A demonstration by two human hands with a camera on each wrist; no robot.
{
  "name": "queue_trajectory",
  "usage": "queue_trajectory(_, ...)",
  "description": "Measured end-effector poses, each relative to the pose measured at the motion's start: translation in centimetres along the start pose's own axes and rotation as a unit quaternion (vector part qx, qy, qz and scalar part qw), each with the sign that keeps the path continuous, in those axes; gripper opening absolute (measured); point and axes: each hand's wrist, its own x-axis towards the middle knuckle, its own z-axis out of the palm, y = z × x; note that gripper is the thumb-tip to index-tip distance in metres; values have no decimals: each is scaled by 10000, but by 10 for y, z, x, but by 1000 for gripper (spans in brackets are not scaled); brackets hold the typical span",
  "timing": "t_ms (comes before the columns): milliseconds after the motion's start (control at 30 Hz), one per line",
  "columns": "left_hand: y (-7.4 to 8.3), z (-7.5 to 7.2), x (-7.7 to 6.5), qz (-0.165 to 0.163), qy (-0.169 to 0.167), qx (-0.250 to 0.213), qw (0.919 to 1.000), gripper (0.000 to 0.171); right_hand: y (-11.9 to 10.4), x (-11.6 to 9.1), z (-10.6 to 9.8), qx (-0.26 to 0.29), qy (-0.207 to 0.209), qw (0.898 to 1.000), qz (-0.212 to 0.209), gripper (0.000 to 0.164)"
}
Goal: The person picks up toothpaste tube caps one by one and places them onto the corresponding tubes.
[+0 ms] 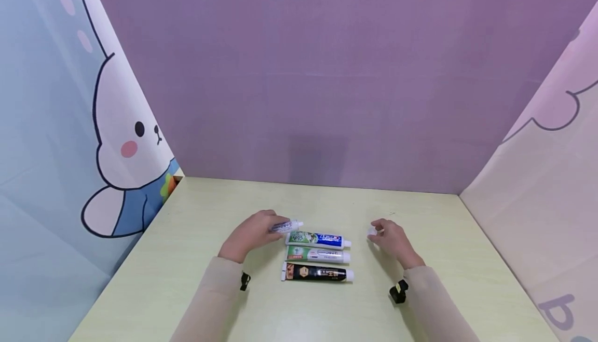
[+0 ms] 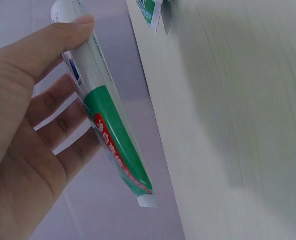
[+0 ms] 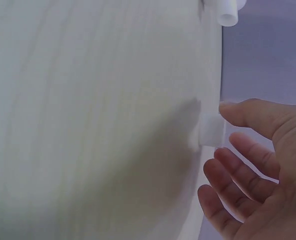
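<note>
My left hand (image 1: 249,235) holds a white toothpaste tube (image 1: 285,226), its bare nozzle pointing right. In the left wrist view this tube (image 2: 105,100) shows a green section with a red label, and the thumb presses on its white part. Across from it, my right hand (image 1: 391,241) has a small white cap (image 1: 371,231) between thumb and fingers. The right wrist view shows the cap (image 3: 213,130) at the thumb tip, other fingers loosely bent. Between the hands lie a blue-and-green toothpaste tube (image 1: 317,239), a green-and-white tube (image 1: 318,255) and a black tube (image 1: 317,272), each with a white cap.
The three tubes lie in a stacked row on a pale wooden table (image 1: 308,311). A purple backdrop (image 1: 327,82) rises behind the table. Printed cloths hang at the left (image 1: 42,150) and right (image 1: 537,191) sides.
</note>
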Motion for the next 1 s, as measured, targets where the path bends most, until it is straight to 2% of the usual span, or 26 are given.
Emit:
queue_trajectory(433, 4, 2, 3, 119, -15, -17, 9999, 38, 1, 4, 6, -178, 77, 9998, 108, 34)
queue_trajectory(600, 5, 3, 4, 92, -24, 152, 9998, 38, 1, 4, 5, -176, 62, 9997, 175, 32)
queue_trajectory(1000, 6, 3, 4, 123, -65, 242, 9996, 39, -3, -5, -1, -49, 5, 10000, -27, 26)
